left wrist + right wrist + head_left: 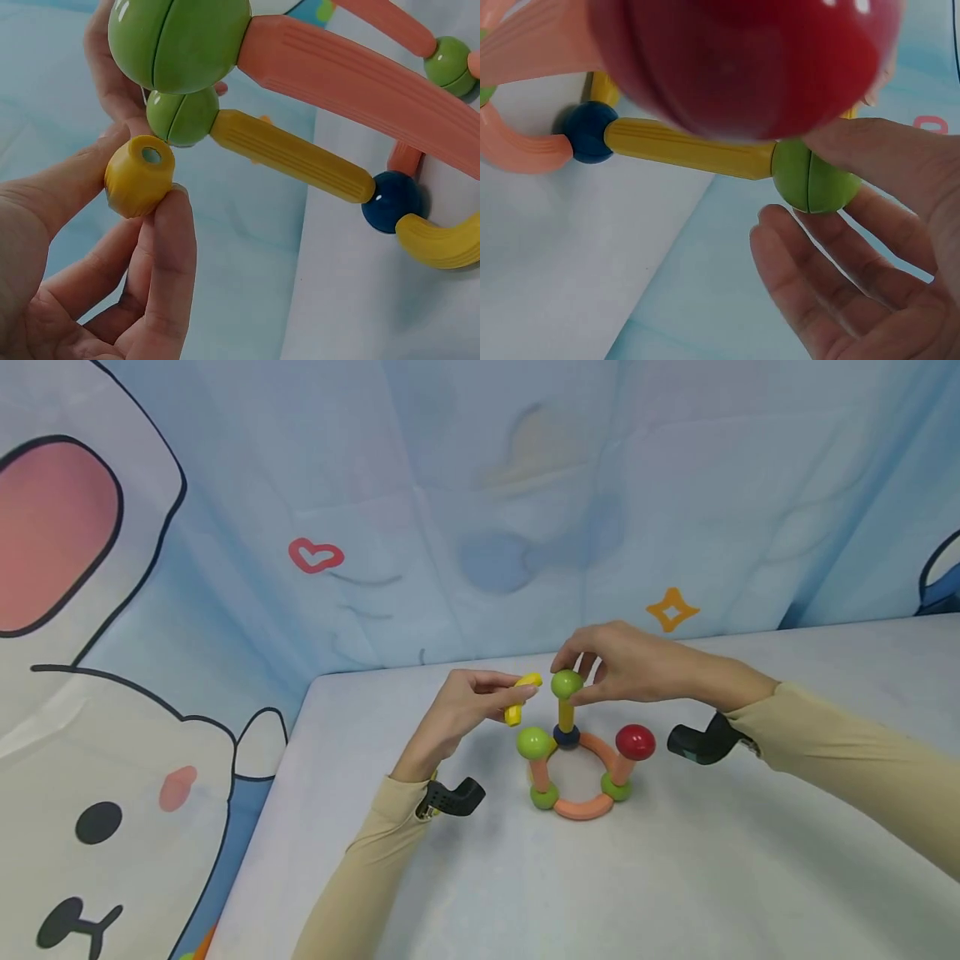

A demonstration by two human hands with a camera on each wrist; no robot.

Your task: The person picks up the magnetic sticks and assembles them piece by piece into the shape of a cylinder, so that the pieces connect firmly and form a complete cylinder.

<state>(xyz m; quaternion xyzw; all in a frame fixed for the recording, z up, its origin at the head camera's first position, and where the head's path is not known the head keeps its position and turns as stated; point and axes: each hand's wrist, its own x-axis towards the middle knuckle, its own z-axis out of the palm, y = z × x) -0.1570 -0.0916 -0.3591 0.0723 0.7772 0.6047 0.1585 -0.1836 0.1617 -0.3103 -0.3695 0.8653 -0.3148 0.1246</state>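
Between the thumb and fingers of my left hand [459, 712] is a short curved yellow rod [513, 715]; its holed end [140, 180] faces the left wrist camera. With thumb and fingers my right hand [633, 662] grips a green ball [567, 684] on top of an upright yellow rod [566, 716]. That rod rises from a dark blue ball [566, 737] in a ring of balls and curved rods on the table. Two salmon uprights also stand on the ring, one topped by a green ball [535, 743], the other by a red ball [635, 742].
A curved salmon rod [584, 808] forms the ring's near side, joining two green balls. The white-covered table [712, 877] backs onto a light blue printed curtain [450, 485]. Black wrist cameras jut out beside both hands, the right one [703, 742] near the red ball.
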